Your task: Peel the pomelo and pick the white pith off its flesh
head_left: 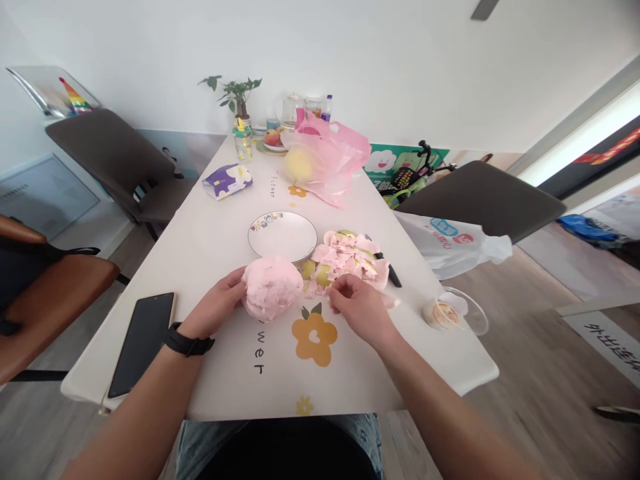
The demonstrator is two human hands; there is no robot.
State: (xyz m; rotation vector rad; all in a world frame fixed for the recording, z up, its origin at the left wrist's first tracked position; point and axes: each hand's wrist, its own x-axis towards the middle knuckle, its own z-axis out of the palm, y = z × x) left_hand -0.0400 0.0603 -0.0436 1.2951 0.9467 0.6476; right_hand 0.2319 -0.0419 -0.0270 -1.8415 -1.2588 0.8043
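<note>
My left hand (226, 299) is wrapped against the left side of a peeled pomelo (273, 288), round and covered in pale pink pith. The fruit is held over the table, just in front of a white plate (283, 237) with small printed figures on its rim. To the right, my right hand (357, 303) has its fingers curled together at the near edge of a heap of pomelo peel (350, 257), pink inside and yellow-green outside. What those fingers hold, if anything, is hidden. A knife's dark handle (393, 272) sticks out from the heap's right side.
A phone (143, 343) lies at the table's left edge, a clear tub (445, 313) at the right. Farther back are a purple packet (227, 181), a drinking bottle (243, 141), a pink bag (335, 157) around a yellow fruit, and a plant (240, 93). A white bag (450, 243) hangs at the right edge.
</note>
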